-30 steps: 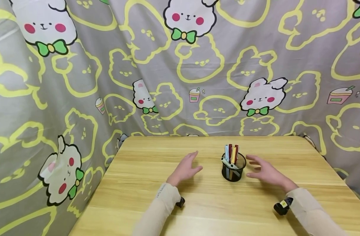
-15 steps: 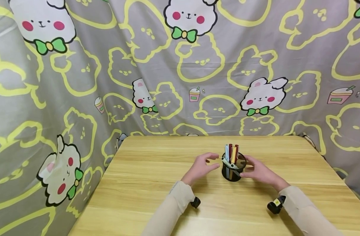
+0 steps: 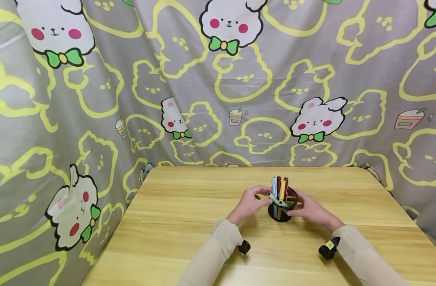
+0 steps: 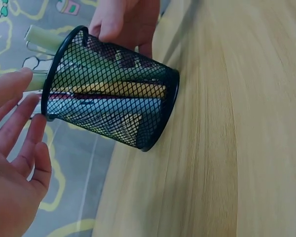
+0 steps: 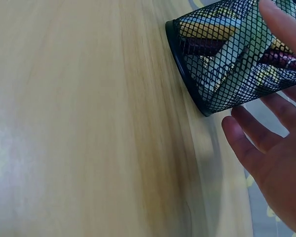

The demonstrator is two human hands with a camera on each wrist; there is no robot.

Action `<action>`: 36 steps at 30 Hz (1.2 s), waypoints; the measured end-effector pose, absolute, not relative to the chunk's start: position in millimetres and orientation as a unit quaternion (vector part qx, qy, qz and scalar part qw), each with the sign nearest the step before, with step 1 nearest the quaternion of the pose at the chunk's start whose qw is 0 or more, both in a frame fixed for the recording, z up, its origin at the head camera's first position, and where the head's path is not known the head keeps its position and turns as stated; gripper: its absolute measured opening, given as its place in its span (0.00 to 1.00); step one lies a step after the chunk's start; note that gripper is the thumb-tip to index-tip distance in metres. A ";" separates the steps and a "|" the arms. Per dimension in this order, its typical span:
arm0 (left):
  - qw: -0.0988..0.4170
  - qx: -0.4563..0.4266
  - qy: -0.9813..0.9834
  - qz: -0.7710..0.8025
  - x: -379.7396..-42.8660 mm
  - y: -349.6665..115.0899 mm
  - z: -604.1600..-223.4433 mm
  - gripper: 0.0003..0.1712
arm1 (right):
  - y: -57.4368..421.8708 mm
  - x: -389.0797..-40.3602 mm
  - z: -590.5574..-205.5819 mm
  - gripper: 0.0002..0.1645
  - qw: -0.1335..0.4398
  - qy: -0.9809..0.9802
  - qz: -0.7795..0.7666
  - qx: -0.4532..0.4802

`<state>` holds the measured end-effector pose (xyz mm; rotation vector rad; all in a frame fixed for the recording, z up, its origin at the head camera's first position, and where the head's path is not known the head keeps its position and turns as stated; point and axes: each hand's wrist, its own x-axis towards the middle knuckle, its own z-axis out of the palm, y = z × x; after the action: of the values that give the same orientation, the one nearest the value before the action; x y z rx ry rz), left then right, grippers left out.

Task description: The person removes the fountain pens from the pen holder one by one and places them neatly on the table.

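Has one patterned curtain (image 3: 196, 83) behind, one table (image 3: 168, 226) below. Wears two beige sleeves (image 3: 212, 250). Flanks one cup (image 4: 111, 94) with two hands: left hand (image 3: 249, 203) at its left, right hand (image 3: 312, 208) at its right, both wide, with parted, loosely bent fingers; cannot tell the firmness of any touch. Finds the cup standing upright on the table between both, just beside each. Counts at least six pens (image 3: 282, 190) in it: two dark red, two pale green, one light blue, one yellow.
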<state>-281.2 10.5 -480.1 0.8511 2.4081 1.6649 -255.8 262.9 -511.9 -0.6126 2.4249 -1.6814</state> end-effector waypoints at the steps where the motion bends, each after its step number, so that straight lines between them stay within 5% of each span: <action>1: 0.045 0.279 0.788 0.547 -281.4 11.0 -480.7 0.19 | 262.7 -256.4 -512.7 0.47 0.062 0.803 -0.557 -0.203; 36: 0.043 0.265 0.762 0.590 -290.4 13.5 -468.2 0.13 | 265.4 -263.8 -518.1 0.48 0.056 0.820 -0.534 -0.201</action>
<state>-290.4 13.5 -468.2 0.8107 2.3294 1.8040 -263.8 265.4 -518.1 -0.6097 2.4864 -1.6194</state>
